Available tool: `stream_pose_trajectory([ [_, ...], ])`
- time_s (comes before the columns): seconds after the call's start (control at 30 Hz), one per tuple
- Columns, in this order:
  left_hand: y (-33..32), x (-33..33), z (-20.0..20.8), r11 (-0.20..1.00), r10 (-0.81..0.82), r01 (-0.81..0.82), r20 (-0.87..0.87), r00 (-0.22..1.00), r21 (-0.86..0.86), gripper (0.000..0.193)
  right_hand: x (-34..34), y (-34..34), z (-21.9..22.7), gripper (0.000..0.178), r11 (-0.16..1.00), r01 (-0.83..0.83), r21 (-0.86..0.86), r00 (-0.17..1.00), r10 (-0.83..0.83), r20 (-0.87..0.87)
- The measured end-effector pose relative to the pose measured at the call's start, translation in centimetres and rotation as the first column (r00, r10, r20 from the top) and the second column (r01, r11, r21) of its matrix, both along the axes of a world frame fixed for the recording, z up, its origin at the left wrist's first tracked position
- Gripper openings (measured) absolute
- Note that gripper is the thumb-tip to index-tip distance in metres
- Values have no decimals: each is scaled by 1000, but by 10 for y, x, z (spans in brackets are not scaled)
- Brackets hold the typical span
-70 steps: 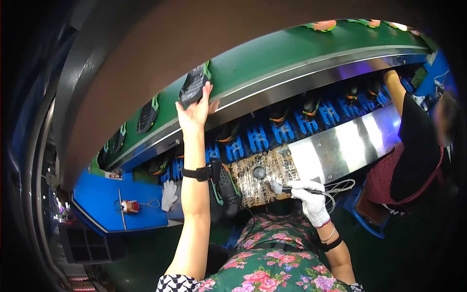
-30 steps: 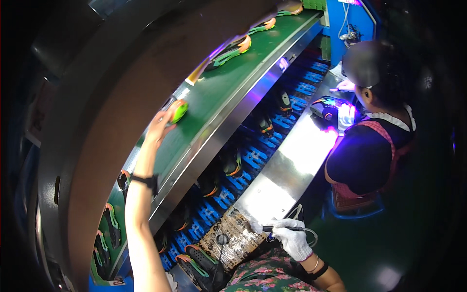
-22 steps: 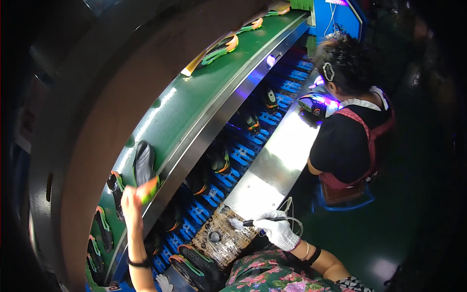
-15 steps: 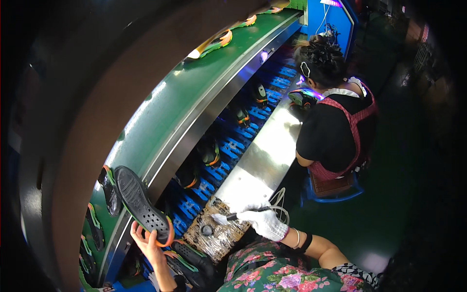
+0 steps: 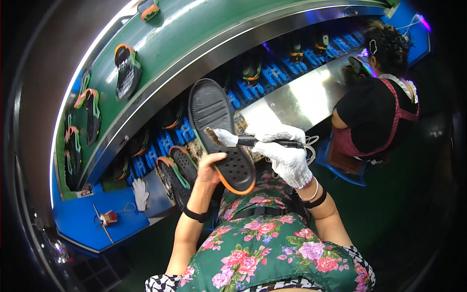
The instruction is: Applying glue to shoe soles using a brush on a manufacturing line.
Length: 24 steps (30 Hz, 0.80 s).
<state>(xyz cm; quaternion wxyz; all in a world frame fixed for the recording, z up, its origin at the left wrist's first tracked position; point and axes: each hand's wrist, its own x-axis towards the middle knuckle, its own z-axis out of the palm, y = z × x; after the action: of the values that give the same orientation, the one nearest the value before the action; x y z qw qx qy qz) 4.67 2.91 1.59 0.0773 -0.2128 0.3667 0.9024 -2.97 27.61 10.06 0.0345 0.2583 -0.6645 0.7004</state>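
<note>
My bare left hand (image 5: 210, 170) grips a shoe sole (image 5: 210, 103) by its edge, with the thumb over the upper face. The sole is black, with grooves at the far end, small holes at the near end and an orange and green rim. In my right hand (image 5: 287, 158), which wears a white knitted glove, is a brush (image 5: 248, 141) with a black handle and a white-wrapped neck. Its bristles lie over the middle of the sole; whether they touch is hard to tell. Two similar soles (image 5: 174, 181) rest left of my left hand.
A green conveyor belt (image 5: 170, 53) carrying several soles curves along the far left. Blue holders (image 5: 275, 75) line a lower track beside a metal shelf (image 5: 292, 95). At right a co-worker (image 5: 374, 112) sits on a stool. A white glove (image 5: 140, 194) lies near a blue table (image 5: 73, 219).
The sole has moved from beside the conveyor to in front of my body, its grooved face turned up. The brush has come from the shelf's near end to over the sole. My view has turned.
</note>
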Motion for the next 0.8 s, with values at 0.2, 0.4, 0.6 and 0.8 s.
stream_pose_trajectory([
  [0.2,56,35,25,998,41,-30,-192,980,58,96,10,-12,15,16,956,-161,-244,957,212,200],
  [0.4,74,17,47,765,146,195,-461,875,613,106,14,-11,13,25,962,-219,-164,943,252,218],
  [0.6,69,37,5,876,284,-54,-421,861,480,80,3,-12,21,31,983,-63,171,938,116,-325],
  [0.8,85,37,16,906,289,-195,-213,933,376,99,-5,-23,25,35,973,61,225,854,65,-517],
])
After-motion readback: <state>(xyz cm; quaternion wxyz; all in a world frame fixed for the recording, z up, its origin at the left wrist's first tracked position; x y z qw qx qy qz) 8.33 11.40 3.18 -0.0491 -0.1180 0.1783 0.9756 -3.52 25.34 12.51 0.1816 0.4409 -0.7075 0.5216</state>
